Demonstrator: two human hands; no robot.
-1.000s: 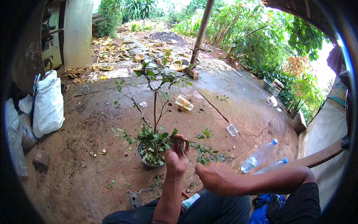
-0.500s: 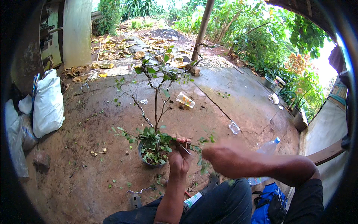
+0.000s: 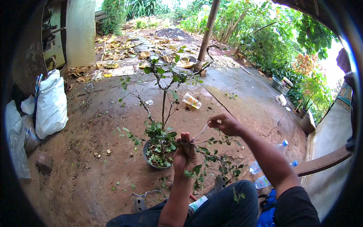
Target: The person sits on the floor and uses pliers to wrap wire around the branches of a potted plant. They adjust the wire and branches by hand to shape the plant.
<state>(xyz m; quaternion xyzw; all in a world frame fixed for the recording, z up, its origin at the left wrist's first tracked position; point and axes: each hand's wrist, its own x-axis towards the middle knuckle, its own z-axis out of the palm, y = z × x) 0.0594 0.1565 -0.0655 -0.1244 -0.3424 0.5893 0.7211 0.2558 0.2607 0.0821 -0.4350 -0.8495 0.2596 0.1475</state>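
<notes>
A small potted tree [image 3: 163,106] stands in front of me in a dark round pot [image 3: 146,156]. Silvery wire is coiled on part of its trunk. My left hand [image 3: 185,156] is closed on a low leafy branch [image 3: 216,159] just right of the pot, palm up, fingertips raised. From this grip a pale wire [image 3: 202,131] rises to my right hand [image 3: 224,124], which pinches its free end between thumb and fingers. The branch spreads rightward below my right forearm, over my knee. My left fingers partly hide where wire and branch meet.
Beyond the pot a plastic cup [image 3: 191,100] lies on the floor. Clear bottles [image 3: 261,181] lie by my right knee near a blue bag [image 3: 267,208]. White sacks [image 3: 51,106] stand at the left, and a loose wire piece [image 3: 145,193] lies by my foot.
My right hand has swung up and away from beside the branch, drawing the wire end upward. The branch's leaves now show below it. My left hand keeps its grip.
</notes>
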